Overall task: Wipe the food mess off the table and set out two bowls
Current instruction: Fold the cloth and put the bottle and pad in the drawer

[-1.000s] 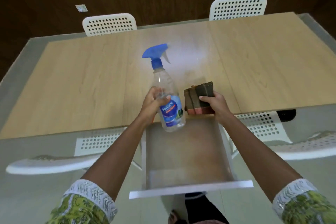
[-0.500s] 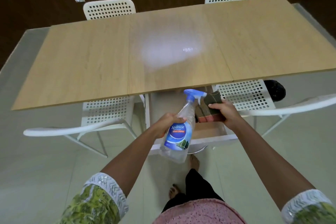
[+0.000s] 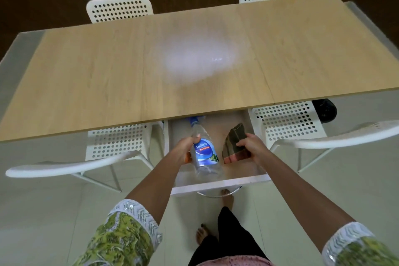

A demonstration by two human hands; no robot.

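Note:
My left hand (image 3: 185,149) grips a clear spray bottle (image 3: 204,153) with a blue label. The bottle lies tilted inside the open white drawer (image 3: 218,184) under the table's near edge, its blue nozzle half hidden beneath the tabletop. My right hand (image 3: 251,147) holds a folded dark striped cloth (image 3: 234,147) over the right side of the same drawer. The wooden table (image 3: 97,71) carries a pale glare patch in its middle. No bowls are in view.
White perforated chairs stand at the near left (image 3: 116,142) and near right (image 3: 287,123), and two more at the far side (image 3: 119,9). A black object (image 3: 325,109) sits on the floor under the table's right end. My feet are below the drawer.
Both hands dropped from table height into the open drawer, carrying the bottle and cloth down with them. The bottle went from upright to lying tilted with its nozzle under the tabletop.

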